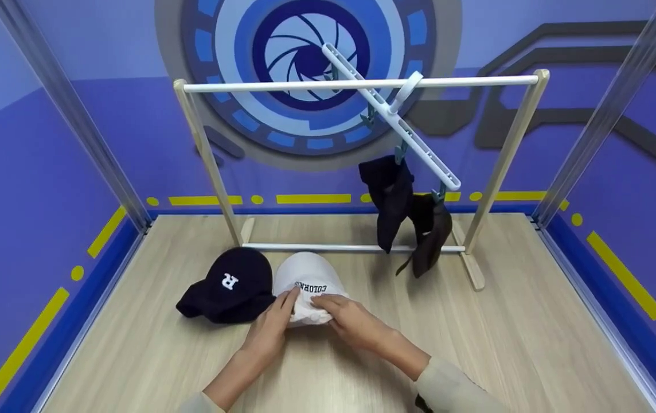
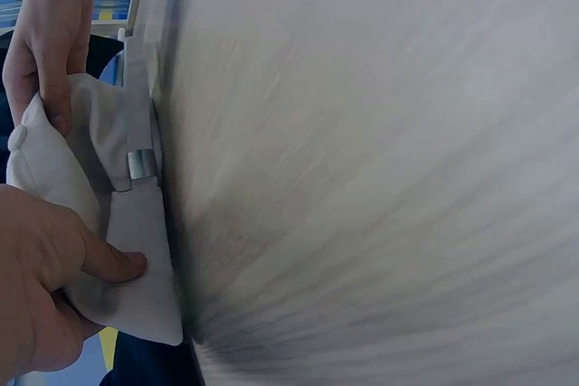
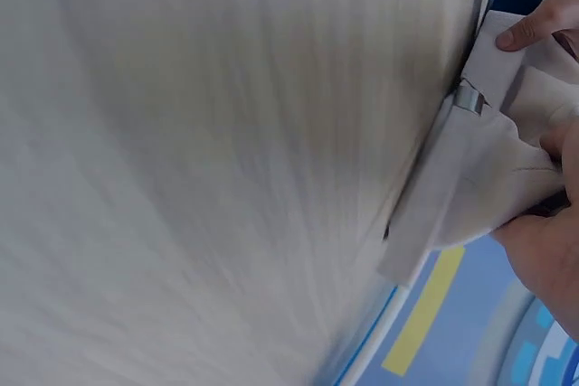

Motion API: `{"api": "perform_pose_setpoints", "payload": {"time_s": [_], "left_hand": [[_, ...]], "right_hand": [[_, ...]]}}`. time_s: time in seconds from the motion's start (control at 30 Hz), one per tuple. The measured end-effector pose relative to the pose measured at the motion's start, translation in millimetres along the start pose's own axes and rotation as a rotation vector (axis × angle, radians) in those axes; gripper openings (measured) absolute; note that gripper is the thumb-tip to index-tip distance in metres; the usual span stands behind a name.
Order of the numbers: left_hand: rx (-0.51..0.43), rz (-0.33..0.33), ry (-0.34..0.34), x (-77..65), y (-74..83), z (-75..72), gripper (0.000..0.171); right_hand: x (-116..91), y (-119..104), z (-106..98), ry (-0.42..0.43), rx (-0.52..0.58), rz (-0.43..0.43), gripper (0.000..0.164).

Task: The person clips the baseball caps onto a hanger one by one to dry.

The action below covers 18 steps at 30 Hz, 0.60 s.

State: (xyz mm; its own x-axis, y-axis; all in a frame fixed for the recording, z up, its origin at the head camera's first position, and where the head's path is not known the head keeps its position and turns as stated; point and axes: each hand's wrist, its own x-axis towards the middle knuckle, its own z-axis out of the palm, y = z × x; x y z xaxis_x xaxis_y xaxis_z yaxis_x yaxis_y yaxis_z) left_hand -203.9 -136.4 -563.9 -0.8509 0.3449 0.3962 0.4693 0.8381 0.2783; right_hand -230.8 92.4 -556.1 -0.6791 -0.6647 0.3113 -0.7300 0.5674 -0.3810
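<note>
A white cap [image 1: 308, 268] with dark lettering lies on the table, its back edge toward me. My left hand [image 1: 273, 322] pinches its left side; in the left wrist view the thumb presses on the strap band [image 2: 136, 223], below a metal buckle [image 2: 141, 164]. On the other side my right hand [image 1: 358, 326] grips the cap's fabric between thumb and fingers, as the right wrist view also shows near the buckle [image 3: 469, 98]. Close by on the left sits a navy cap [image 1: 248, 272] with a white letter R.
Behind the caps stands a wooden rack [image 1: 282, 86] with a white top bar. A white clip hanger [image 1: 420, 146] hooks over it at a slant. Two dark cloth items, seemingly caps, hang from its clips: one [image 1: 394, 201] further back, another [image 1: 434, 244] nearer. Blue panels [image 1: 47, 172] enclose the table.
</note>
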Motion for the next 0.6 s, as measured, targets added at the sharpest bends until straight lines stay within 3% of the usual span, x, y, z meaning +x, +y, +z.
{"api": "perform_pose_setpoints", "payload": {"time_s": [0.23,0.6], "left_hand": [[0.023,-0.009,0.014,3.6,1.0,-7.2,0.079],[-0.062,0.014,0.087,9.2,2.2,-17.7,0.059]], "right_hand": [[5.3,-2.3,-9.7,-0.003,0.04,0.037,0.04],[10.6,-2.3,-17.8,0.004,0.109,0.082,0.033]]}}
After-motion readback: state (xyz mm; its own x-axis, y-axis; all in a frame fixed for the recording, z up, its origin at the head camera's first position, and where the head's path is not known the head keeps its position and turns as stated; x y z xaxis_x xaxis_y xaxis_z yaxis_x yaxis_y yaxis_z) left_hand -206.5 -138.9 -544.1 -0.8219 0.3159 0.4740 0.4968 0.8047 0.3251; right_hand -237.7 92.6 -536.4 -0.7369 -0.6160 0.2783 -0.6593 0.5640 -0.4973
